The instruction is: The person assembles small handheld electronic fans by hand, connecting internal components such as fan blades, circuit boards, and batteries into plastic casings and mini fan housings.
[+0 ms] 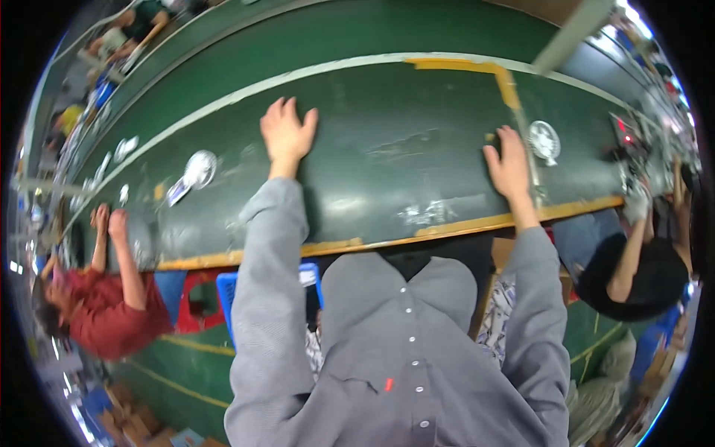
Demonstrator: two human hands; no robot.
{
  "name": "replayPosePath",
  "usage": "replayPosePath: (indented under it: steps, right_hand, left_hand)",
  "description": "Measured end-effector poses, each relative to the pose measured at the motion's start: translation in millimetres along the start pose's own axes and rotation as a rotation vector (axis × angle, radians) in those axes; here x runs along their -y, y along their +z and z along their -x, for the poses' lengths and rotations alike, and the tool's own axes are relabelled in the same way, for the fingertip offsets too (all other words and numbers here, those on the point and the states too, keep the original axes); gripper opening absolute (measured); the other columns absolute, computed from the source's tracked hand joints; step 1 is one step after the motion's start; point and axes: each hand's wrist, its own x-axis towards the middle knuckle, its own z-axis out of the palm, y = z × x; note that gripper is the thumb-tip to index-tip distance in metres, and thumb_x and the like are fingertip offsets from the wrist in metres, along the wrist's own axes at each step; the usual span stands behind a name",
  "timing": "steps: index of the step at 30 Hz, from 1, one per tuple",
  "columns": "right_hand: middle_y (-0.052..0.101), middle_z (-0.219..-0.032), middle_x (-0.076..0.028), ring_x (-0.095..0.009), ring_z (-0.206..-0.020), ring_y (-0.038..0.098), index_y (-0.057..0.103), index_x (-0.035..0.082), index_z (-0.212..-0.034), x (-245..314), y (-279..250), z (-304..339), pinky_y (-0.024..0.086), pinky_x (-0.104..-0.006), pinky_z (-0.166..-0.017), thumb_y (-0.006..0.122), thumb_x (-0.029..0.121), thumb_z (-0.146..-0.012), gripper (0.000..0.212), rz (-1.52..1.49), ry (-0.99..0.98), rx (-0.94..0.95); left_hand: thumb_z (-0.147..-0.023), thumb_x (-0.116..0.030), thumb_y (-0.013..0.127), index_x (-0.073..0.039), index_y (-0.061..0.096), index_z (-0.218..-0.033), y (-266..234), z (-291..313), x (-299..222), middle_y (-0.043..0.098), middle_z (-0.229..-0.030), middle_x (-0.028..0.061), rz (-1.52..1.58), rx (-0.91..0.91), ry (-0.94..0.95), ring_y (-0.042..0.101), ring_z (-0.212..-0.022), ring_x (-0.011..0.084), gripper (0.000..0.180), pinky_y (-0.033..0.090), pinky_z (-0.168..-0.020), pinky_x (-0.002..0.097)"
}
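Observation:
My left hand [287, 135] rests palm down on the green workbench [357, 112], fingers stretched out and thumb apart, holding nothing. Further right, my right hand [509, 167] also lies open on the bench, beside a strip of tape. Just past its fingers, to the right, is a white round spoked piece [544, 142] that looks like a small fan head. To the left of my left hand lies a white handheld fan [199, 170] with a flat pale piece [179, 191] at its lower end.
At the left, a person in red [119, 313] works at the bench; another in black [633, 276] sits at the right. A blue crate [226, 298] and a cardboard box [500, 253] stand near my lap. A grey post [570, 37] rises at the far right.

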Motion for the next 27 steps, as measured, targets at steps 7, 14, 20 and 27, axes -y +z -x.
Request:
replayPosePath:
  steps: [7,14,20,27]
  right_hand:
    - [0.048,-0.138,-0.022,-0.038,-0.131,0.043,0.051,-0.001,-0.129,6.9,-7.3,6.2,0.033,-0.0441,-0.11,0.06,0.031,-0.091,0.051,-0.021,0.021,-0.008]
    - [0.043,-0.144,-0.02,-0.036,-0.135,0.037,0.048,-0.002,-0.133,0.6,-7.9,3.2,0.029,-0.0425,-0.113,0.054,0.033,-0.095,0.051,0.003,0.042,0.07]
    - [0.046,-0.141,-0.02,-0.037,-0.132,0.041,0.051,-0.001,-0.131,-13.9,-16.8,11.2,0.032,-0.0423,-0.111,0.055,0.032,-0.095,0.049,0.059,0.064,0.038]
    - [0.056,-0.127,-0.022,-0.038,-0.122,0.05,0.058,-0.002,-0.117,10.7,-3.3,-2.5,0.039,-0.0449,-0.105,0.066,0.033,-0.084,0.048,-0.112,0.036,-0.099]
  left_hand:
    - [-0.085,-0.047,0.06,-0.002,0.058,-0.126,-7.9,4.0,-7.1,0.051,-0.135,0.0205,0.005,0.04,-0.022,0.045,-0.127,0.0355,0.061,0.033,-0.107,0.0472]
    - [-0.085,-0.048,0.058,-0.005,0.048,-0.134,-9.4,5.6,-8.1,0.041,-0.143,0.0177,0.158,0.095,-0.139,0.031,-0.138,0.0356,0.067,0.018,-0.116,0.0526]
    - [-0.067,-0.04,0.073,-0.001,0.054,-0.122,-62.2,-3.0,44.3,0.053,-0.124,0.0204,-0.054,-0.153,-0.141,0.048,-0.118,0.0374,0.071,0.037,-0.099,0.0509]
    - [-0.07,-0.061,0.075,0.002,0.049,-0.133,-122.5,52.1,206.2,0.062,-0.117,0.0267,-0.099,0.272,-0.267,0.059,-0.111,0.0415,0.092,0.046,-0.096,0.045]
